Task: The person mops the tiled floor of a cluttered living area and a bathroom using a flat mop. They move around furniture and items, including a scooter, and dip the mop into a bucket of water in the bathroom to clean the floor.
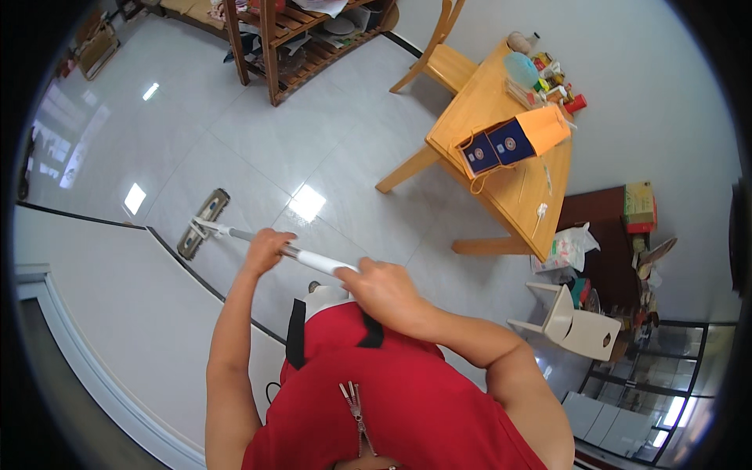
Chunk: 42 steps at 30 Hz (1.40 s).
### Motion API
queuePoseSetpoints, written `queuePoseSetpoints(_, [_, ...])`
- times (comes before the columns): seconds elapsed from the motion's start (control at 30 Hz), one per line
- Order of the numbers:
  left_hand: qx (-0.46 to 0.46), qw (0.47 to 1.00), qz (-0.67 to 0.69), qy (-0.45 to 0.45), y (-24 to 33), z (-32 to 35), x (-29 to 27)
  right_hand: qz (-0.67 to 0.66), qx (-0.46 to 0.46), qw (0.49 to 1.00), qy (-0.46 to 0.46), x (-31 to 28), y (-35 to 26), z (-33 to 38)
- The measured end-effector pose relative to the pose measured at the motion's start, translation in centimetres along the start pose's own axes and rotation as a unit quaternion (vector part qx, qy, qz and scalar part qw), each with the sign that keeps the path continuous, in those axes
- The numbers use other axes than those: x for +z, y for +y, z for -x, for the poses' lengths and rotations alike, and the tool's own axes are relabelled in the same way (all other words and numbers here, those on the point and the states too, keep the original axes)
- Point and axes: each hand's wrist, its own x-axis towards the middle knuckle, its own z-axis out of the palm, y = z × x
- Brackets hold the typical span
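1. Two bare hands hold one flat mop; the left hand [269, 249] is farther down the handle [242, 235], the right hand [382, 294] at its upper end.
2. The left fingers are curled around the metal part of the handle. The right fingers are closed on the white grip sleeve [319, 262], though slight blur and the angle hide how tightly.
3. The flat mop head [207, 213] is on the pale tiled floor [356, 196], ahead and to the person's left. Its near end lies right by the dark baseboard [215, 294]; whether they touch cannot be told.
4. The step in hand appears to be wiping the strip of floor along the wall, with the handle slanting from the right hand down to the head.
5. As a judgement, the next move calls for both hands to guide the handle together, the left steering and the right pushing or drawing, so the head stays flat beside the baseboard.
6. Farther out, the wooden table [462, 129] and the slatted wooden rack [270, 59] have legs on the floor; working near them would call for shorter, more careful strokes.
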Motion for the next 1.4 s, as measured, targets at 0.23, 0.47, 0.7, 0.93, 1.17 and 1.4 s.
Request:
queuePoseSetpoints(0.23, [-0.098,0.988,-0.056,0.108,-10.0,5.5,2.5,0.008,-0.097,0.995,-0.006,10.7,-2.2,-4.6])
queuePoseSetpoints(0.47, [-0.136,0.990,-0.032,0.014,-4.9,3.1,3.4,-0.020,-0.077,0.988,-0.131,2.0,-0.9,-4.1])
queuePoseSetpoints(0.7, [-0.055,0.992,0.110,0.007,1.3,-4.9,-4.2,-0.099,-0.018,0.992,-0.080,-11.5,-0.4,-8.8])
queuePoseSetpoints(0.93, [0.000,0.996,0.090,0.008,-7.8,-9.1,-11.9,-0.054,-0.022,0.998,-0.039,-11.9,-2.6,-19.7])
queuePoseSetpoints(1.17, [-0.058,0.997,0.038,0.028,-24.4,-6.6,-18.6,-0.023,-0.095,0.995,0.013,-3.5,-8.2,-33.2])
queuePoseSetpoints(1.4, [-0.109,0.991,0.001,0.078,-36.9,-3.7,-25.4,-0.005,-0.154,0.987,-0.041,1.9,-15.5,-44.8])
